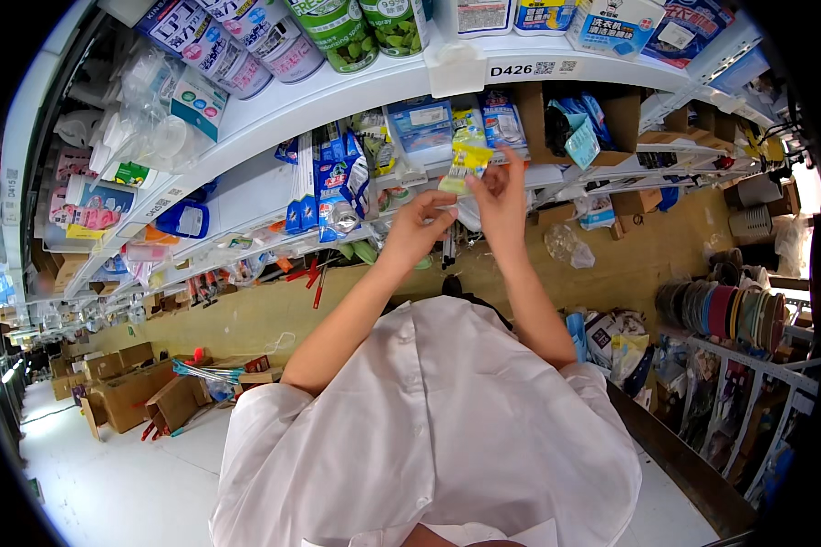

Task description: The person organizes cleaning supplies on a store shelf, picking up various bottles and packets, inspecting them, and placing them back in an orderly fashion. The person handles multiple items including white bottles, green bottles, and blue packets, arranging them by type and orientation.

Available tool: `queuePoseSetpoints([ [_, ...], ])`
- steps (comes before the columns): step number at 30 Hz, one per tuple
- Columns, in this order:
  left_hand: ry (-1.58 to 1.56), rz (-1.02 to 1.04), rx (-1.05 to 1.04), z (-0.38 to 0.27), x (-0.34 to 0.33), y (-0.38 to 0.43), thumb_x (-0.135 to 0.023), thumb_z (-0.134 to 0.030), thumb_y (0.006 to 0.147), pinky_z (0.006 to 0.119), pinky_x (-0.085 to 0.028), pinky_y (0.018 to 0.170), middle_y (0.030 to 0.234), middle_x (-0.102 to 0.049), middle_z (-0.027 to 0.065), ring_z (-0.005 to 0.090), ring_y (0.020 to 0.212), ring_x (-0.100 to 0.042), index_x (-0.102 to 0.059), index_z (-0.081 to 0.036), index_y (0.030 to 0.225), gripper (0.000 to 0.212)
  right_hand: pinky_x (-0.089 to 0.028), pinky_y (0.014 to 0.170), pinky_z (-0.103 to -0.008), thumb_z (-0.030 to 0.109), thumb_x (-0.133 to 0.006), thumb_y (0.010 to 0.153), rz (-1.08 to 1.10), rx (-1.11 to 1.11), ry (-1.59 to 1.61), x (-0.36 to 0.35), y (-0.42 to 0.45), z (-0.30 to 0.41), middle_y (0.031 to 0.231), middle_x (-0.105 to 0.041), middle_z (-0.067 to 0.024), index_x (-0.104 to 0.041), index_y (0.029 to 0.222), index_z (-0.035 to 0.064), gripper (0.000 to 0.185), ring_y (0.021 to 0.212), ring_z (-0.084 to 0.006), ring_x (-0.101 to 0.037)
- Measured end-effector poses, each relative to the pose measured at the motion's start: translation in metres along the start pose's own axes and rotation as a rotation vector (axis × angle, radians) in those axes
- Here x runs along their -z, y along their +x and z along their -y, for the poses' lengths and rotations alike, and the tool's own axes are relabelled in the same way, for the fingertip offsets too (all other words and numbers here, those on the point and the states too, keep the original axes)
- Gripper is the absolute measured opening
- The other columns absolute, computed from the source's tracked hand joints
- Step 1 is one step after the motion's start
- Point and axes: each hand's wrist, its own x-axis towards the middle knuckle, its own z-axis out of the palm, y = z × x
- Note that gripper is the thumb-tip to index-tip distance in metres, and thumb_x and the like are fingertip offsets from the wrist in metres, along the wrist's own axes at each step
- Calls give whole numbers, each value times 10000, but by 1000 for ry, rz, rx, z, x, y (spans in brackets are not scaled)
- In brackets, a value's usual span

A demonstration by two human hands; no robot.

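Observation:
A small yellow and pale-green packet is held up in front of the lower shelf. My right hand grips it at its right side, with the thumb at the lower corner and a finger raised along the edge. Just below the packet's lower left edge is my left hand, its thumb and fingers curled. Whether those fingers pinch the packet or only rest by it cannot be told. Behind it on the shelf stand a similar yellow packet, a blue packet and a clear-fronted blue pack.
Blue printed bags stand left on the lower shelf; an open cardboard box is to the right. Green spray cans line the upper shelf. Cardboard boxes lie on the floor at left. Rolls of ribbon or tape sit on a right-hand rack.

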Motion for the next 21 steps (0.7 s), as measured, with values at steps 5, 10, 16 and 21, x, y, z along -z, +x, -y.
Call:
queuePoseSetpoints([
  [5,-41,49,-24,31,11,-19,-739,-160,1088,299,-616,795,1340,-743,57,114,1061,-705,-688,-41,1378,317,-603,792,-474,102,-816,982,34,184,-732,13,71,-21,1009,-785,-191,-688,1375,135,415,931,-371,-769],
  [10,-22,-9,60,57,36,-42,-719,-168,1101,309,-611,827,1275,-769,26,122,1066,-717,-696,-62,1367,288,-582,863,-513,178,-806,979,52,405,-1019,10,89,-60,1045,-787,-147,-736,1285,112,321,985,-395,-720],
  [16,-58,-81,130,72,50,-73,-701,-187,1116,310,-608,824,1248,-778,19,130,1064,-736,-704,-68,1357,269,-496,943,-488,215,-786,988,-13,587,-1131,1,89,-62,1140,-764,-59,-777,1212,106,249,1074,-319,-632],
  [21,-59,-116,135,74,55,-83,-694,-181,1120,300,-602,816,1246,-780,16,127,1063,-735,-698,-64,1365,272,-454,990,-485,234,-768,976,2,512,-1196,-5,101,-71,1185,-742,-56,-775,1223,126,270,1129,-308,-616],
])
